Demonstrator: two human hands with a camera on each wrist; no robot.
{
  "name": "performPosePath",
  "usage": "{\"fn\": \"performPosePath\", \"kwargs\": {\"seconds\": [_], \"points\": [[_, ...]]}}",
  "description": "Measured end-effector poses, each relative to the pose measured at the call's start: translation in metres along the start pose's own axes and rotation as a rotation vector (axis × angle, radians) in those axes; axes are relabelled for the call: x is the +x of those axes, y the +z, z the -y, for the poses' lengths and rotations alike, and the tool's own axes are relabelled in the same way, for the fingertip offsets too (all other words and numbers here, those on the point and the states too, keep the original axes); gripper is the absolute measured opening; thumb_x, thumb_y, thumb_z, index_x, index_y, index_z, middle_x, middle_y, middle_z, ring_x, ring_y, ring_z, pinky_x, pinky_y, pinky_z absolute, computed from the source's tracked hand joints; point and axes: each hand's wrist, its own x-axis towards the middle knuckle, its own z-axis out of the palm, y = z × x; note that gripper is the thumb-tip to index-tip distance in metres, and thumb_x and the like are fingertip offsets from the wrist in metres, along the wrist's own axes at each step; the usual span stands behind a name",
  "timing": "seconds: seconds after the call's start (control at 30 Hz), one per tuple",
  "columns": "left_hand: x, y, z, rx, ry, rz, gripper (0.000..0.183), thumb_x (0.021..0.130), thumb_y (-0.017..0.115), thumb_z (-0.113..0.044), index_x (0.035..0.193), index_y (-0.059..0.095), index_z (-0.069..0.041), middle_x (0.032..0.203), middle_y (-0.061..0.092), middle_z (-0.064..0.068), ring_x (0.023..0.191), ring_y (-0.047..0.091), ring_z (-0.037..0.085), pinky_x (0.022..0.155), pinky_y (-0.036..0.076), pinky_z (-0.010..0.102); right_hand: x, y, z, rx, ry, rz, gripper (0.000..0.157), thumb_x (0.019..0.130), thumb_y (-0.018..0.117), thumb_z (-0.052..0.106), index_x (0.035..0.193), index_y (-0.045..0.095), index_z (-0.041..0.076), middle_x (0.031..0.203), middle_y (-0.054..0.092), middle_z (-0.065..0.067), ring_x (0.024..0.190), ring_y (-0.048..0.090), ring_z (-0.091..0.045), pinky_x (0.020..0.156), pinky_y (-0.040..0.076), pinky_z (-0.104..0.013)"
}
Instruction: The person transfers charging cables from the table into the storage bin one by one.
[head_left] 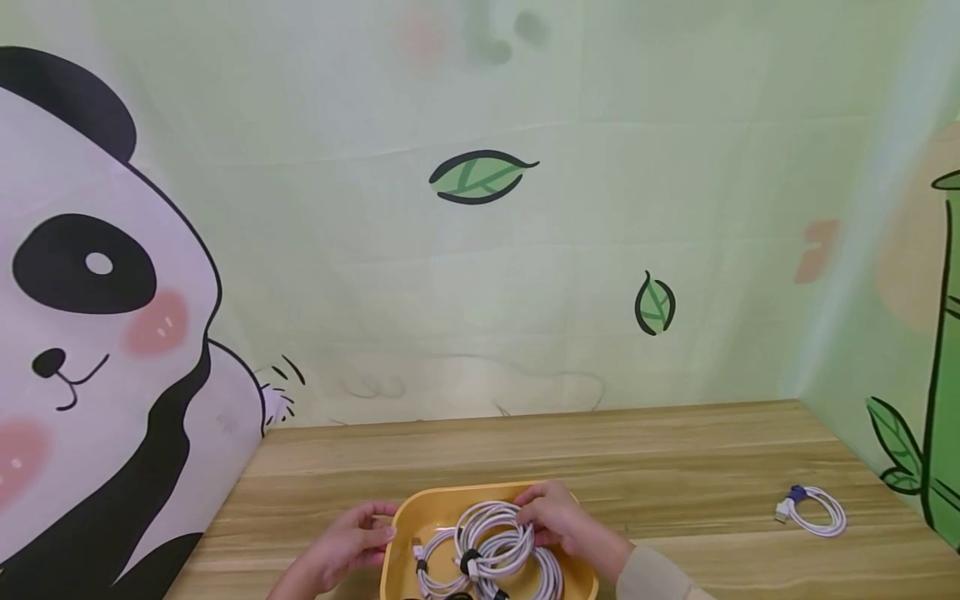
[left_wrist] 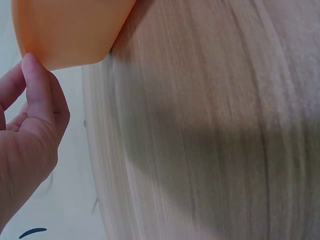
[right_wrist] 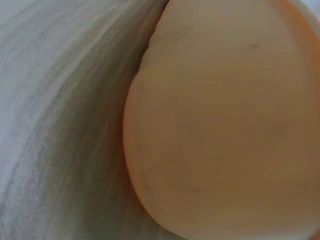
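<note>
A yellow-orange plastic basin (head_left: pixel 450 493) stands at the front of the wooden table, cut off by the bottom of the head view. My left hand (head_left: pixel 345 542) pinches its left rim, the fingertips at the edge in the left wrist view too. Inside the basin, my right hand (head_left: pixel 562 521) grips the top right of a white coiled cable (head_left: pixel 480 510) tied with a black strap. Under and beside it lie another white coil (head_left: pixel 555 575) and a smaller one with a plug (head_left: pixel 427 558). The basin's outer wall (right_wrist: pixel 225 125) fills much of the right wrist view.
On the right side of the wooden table (head_left: pixel 675 467) lies a small white coiled cable (head_left: pixel 821 500) with a blue tie. Behind the table hangs a pale green backdrop (head_left: pixel 337 208) printed with a panda and leaves. Something black shows at the basin's bottom edge.
</note>
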Motion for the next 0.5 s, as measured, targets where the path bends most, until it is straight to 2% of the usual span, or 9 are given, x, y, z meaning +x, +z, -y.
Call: {"fn": "performPosePath", "kwargs": {"seconds": [0.23,0.5], "points": [[-0.0007,0.0014,-0.0012,0.006,0.002,-0.006,0.043,0.085,0.055,-0.009,0.121,0.037,0.008,0.088,0.051,0.003,0.074,0.054,0.01,0.062,0.049,0.02,0.0,-0.0008,0.0004,0.015,0.012,0.0,0.028,0.069,0.058,-0.001,0.096,0.056,-0.005,0.058,0.05,0.003,0.045,0.043,-0.006,0.04,0.038,-0.016],[-0.0014,0.0022,-0.0031,0.006,-0.009,-0.005,0.042,0.085,0.054,-0.008,0.12,0.038,0.008,0.088,0.052,0.003,0.074,0.054,0.01,0.062,0.049,0.02,-0.004,-0.0012,0.0052,0.049,0.026,0.002,0.029,0.069,0.055,0.0,0.098,0.054,-0.006,0.062,0.049,0.003,0.05,0.044,-0.007,0.044,0.041,-0.018]]}}
